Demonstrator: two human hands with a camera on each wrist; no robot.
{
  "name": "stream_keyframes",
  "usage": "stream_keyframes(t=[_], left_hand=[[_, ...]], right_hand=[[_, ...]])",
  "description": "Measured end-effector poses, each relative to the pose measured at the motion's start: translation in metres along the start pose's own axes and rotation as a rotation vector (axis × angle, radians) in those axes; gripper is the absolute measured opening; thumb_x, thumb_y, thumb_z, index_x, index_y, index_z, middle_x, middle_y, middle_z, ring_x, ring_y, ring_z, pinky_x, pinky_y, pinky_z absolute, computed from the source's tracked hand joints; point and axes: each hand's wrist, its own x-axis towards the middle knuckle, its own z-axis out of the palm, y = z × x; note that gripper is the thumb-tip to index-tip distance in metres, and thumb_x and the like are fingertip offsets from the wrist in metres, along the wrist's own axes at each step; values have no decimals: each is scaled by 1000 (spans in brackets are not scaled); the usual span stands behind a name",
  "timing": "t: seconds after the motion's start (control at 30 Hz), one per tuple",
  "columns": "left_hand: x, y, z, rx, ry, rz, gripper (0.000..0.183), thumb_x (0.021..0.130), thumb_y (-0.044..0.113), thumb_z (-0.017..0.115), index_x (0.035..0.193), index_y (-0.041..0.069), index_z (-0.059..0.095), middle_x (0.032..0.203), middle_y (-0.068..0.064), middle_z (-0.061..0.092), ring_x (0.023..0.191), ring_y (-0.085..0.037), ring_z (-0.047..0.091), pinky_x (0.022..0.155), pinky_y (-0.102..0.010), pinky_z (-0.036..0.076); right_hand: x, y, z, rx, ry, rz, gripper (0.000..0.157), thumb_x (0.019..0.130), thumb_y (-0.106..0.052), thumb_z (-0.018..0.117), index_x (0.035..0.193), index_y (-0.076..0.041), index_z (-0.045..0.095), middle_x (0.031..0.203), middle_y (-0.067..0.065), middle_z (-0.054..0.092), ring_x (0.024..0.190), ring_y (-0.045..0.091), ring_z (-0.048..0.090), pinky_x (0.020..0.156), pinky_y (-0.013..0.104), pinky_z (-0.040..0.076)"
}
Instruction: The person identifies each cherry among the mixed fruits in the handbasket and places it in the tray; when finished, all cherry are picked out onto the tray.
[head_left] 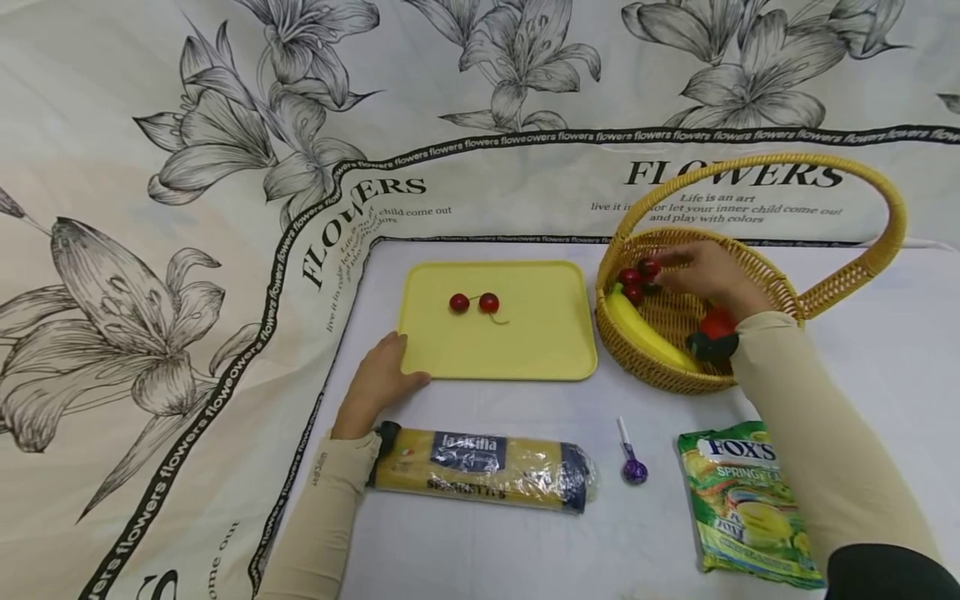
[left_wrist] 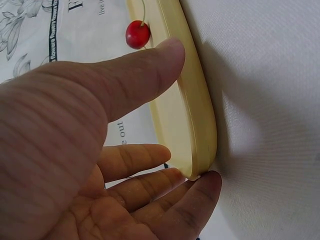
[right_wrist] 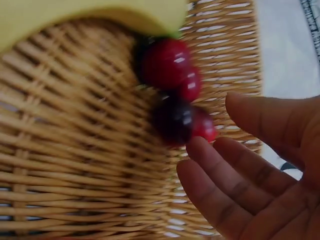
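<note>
My left hand (head_left: 384, 379) is at the near left corner of a yellow tray (head_left: 525, 354), fingers along the left side and thumb at the front rim. In the left wrist view the thumb (left_wrist: 150, 70) lies over the rim, with fingertips touching the corner. Two red cherries (head_left: 489, 302) with stems lie on the tray. My right hand (head_left: 708, 271) reaches into a wicker basket (head_left: 652, 379), thumb and fingers apart beside several dark red cherries (right_wrist: 167, 65). One fingertip appears to touch a cherry; blur hides exact contact. A banana (head_left: 648, 333) lies in the basket.
The basket's tall handle (head_left: 772, 158) arches over it. A red thing (head_left: 717, 322) in the basket is partly hidden by the right wrist. In front lie a spaghetti pack (head_left: 480, 467), a purple lollipop (head_left: 634, 470) and a green FOX'S bag (head_left: 750, 500), partly under the right arm.
</note>
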Motion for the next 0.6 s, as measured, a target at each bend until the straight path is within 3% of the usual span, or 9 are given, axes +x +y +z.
stream_keyframes(t=[0.2, 0.33, 0.6], left_hand=[[1, 1, 0, 9, -1, 10, 82, 87, 28, 77, 147, -10, 36, 156, -30, 32, 144, -44, 33, 120, -52, 29], [1, 0, -1, 14, 1, 5, 82, 87, 28, 76, 148, -10, 35, 156, -30, 32, 144, -44, 33, 120, -53, 28], [1, 0, 1, 10, -4, 1, 82, 88, 28, 76, 148, -10, 35, 156, -29, 31, 144, -45, 32, 120, -54, 28]], right_hand=[[10, 16, 7, -42, 61, 11, 48, 94, -22, 67, 133, 4, 58, 134, 33, 55, 119, 45, 53, 96, 55, 47], [15, 18, 11, -45, 63, 4, 48, 92, -23, 70, 130, 5, 60, 132, 32, 57, 115, 43, 55, 92, 51, 50], [18, 19, 18, -71, 80, -14, 44, 92, -21, 71, 127, 4, 63, 130, 31, 59, 116, 42, 54, 95, 53, 48]])
